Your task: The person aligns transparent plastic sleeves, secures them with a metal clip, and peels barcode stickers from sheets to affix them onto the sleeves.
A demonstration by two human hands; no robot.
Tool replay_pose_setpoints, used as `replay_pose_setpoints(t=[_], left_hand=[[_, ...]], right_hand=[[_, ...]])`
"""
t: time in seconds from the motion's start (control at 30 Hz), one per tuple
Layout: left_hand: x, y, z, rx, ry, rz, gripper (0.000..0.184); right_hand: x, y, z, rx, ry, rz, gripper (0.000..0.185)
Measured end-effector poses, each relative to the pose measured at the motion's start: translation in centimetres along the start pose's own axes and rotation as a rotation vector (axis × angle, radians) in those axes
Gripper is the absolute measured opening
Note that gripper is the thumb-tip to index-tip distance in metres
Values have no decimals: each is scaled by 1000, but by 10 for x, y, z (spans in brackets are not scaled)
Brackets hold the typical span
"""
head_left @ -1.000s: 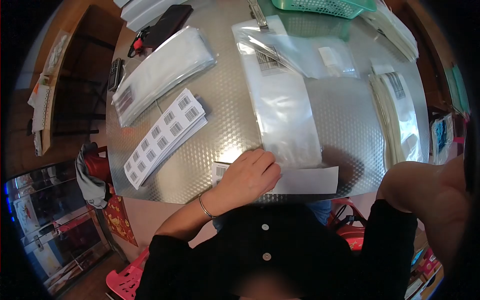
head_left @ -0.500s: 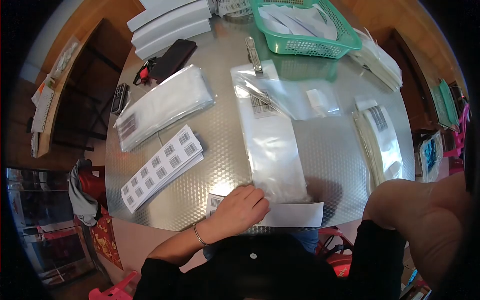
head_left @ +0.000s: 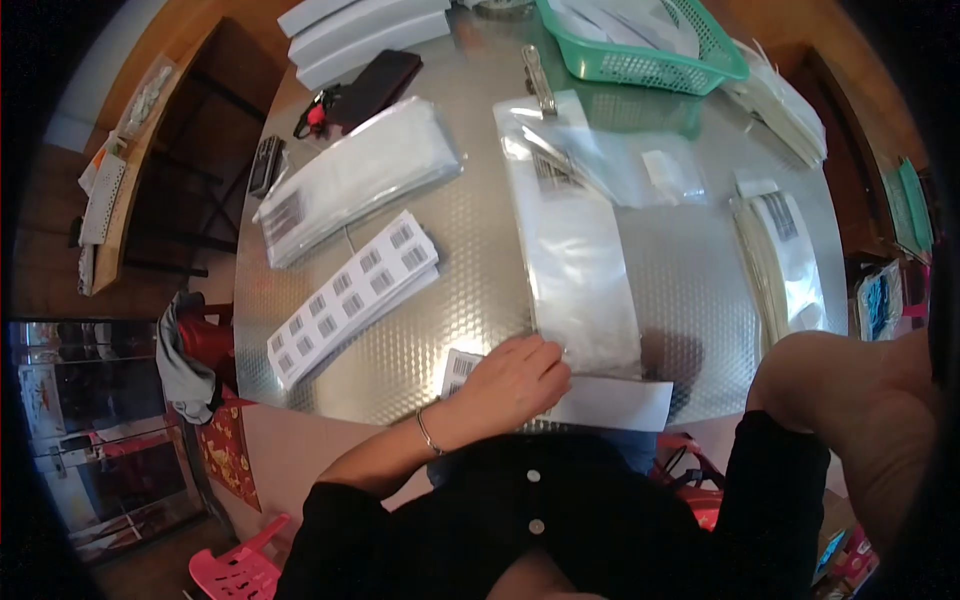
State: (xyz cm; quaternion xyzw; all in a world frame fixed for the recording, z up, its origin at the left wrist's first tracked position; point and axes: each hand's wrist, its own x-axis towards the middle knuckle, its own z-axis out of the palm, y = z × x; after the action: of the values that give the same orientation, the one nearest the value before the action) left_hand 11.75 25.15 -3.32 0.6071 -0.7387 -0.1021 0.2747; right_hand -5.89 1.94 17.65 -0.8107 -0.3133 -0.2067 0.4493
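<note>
My left hand (head_left: pixel 512 388), with a bracelet at the wrist, rests at the table's near edge with its fingers curled together on a strip of barcode labels (head_left: pixel 458 368). The strip's blank part (head_left: pixel 612 404) sticks out to the right of the hand. Just beyond the fingers lies a stack of clear plastic bags (head_left: pixel 580 270), held at its far end by a metal clip (head_left: pixel 539 80). My right forearm is bent up at the right edge of the view; the right hand itself is outside the picture.
On the metal table (head_left: pixel 480 250) at left lie barcode sheets (head_left: pixel 352 295), packed clear bags (head_left: pixel 365 175), a dark wallet (head_left: pixel 378 90) and white boxes (head_left: pixel 370 40). A green basket (head_left: pixel 650 72) stands at the back, and more bags (head_left: pixel 780 260) are at right.
The camera view has tilted and shifted, so the table appears at a different place in the picture. My left hand has stayed on the label strip beside the bags.
</note>
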Motion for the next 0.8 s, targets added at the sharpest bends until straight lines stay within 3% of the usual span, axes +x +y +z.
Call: replay_pose_setpoints(t=[0.8], left_hand=[[1,2,3,15,17,8,17]], right_hand=[[6,-6,1,82,-38,34,30]])
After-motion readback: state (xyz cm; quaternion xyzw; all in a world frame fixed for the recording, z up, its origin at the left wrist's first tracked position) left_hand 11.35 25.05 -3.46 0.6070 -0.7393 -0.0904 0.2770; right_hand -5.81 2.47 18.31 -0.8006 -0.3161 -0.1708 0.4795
